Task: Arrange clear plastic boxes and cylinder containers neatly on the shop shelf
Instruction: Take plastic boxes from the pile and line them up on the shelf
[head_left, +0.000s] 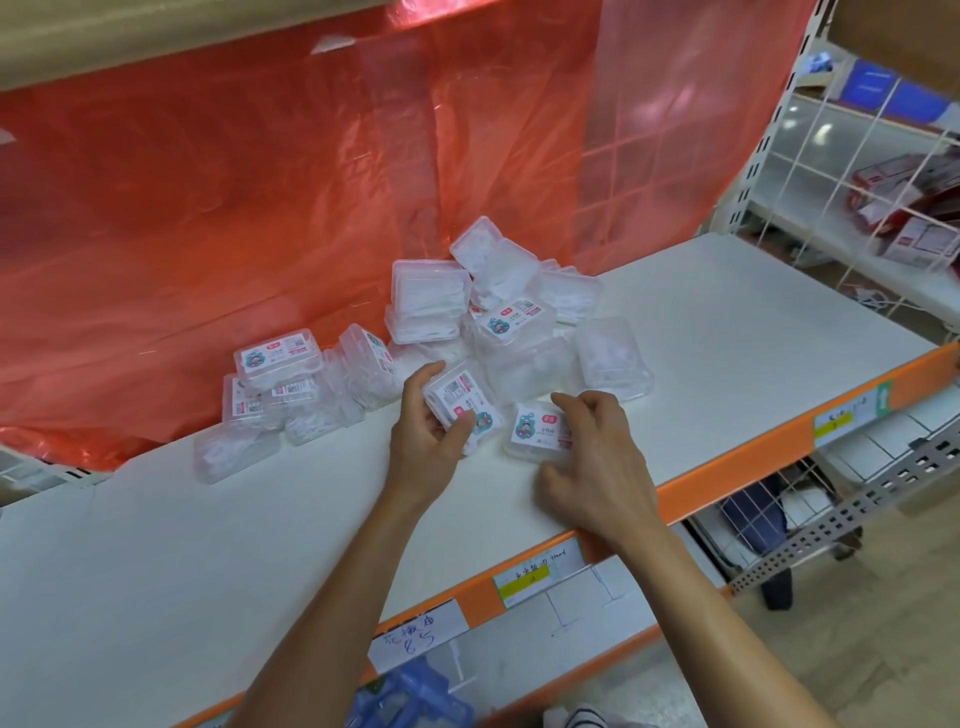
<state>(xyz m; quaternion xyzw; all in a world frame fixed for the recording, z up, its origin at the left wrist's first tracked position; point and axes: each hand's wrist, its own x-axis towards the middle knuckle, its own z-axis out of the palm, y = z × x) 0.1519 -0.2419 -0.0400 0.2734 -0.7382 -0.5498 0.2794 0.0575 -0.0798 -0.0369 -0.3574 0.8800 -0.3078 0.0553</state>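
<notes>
Landmark: the heap of clear plastic boxes (498, 322) at the back of the white shelf (727, 332), against the red plastic sheet (260, 208).
Left hand (426, 431): just in front of the heap, fingers and thumb closed around a tilted clear box (462, 405); thumb on its far left corner, fingertips across its near edge.
Held box, axis: long axis runs from upper left to lower right, label face upward and turned toward the camera, cartoon sticker end nearest the shelf's front; its far corner stands close against the heap.
Right hand (597, 457): in front of the heap and right of the held box, fingers spread and curled over a flat-lying box (540, 431); the fingertips are on or just over its right end, but a firm hold cannot be confirmed.
Flat box, axis: long axis roughly left to right, label up, just beside the held box.
Second cluster (291, 384): left of the heap, several boxes stacked unevenly, some on edge.
Outlying box (234, 452): front-left of that cluster, lying flat, long axis slanting.
Shelf edge (727, 467): orange strip in front of the heap, carrying price tags (530, 577).
</notes>
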